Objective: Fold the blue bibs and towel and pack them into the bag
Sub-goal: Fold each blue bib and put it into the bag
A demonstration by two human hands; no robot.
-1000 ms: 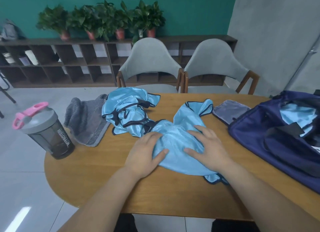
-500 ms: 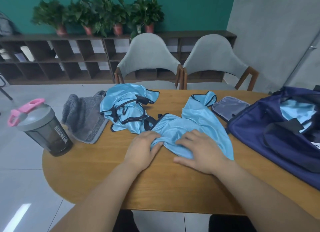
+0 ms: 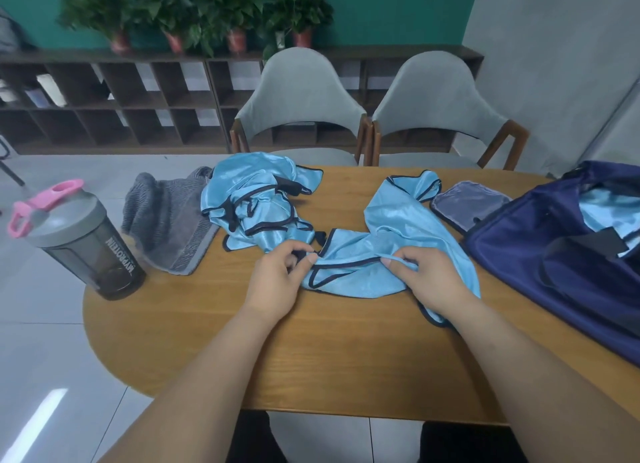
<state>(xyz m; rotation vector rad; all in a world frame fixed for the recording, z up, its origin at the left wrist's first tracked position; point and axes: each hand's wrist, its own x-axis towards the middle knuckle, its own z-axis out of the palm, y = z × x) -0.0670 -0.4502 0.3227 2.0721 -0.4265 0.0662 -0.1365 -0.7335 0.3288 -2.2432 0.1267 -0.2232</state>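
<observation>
A light blue bib with dark trim lies crumpled in the middle of the wooden table. My left hand pinches its dark-edged corner at the near left. My right hand grips a fold of the same bib at the near right. A heap of more blue bibs sits behind my left hand. A grey towel lies left of that heap. The navy bag stands open at the right with blue cloth inside.
A dark shaker bottle with a grey lid and pink loop stands at the table's left edge. A small grey mesh pouch lies beside the bag. Two grey chairs stand behind the table, before low shelves with potted plants.
Both hands went from pressing flat on the bib to pinching its near edge. The bib has bunched up and spread back toward the pouch.
</observation>
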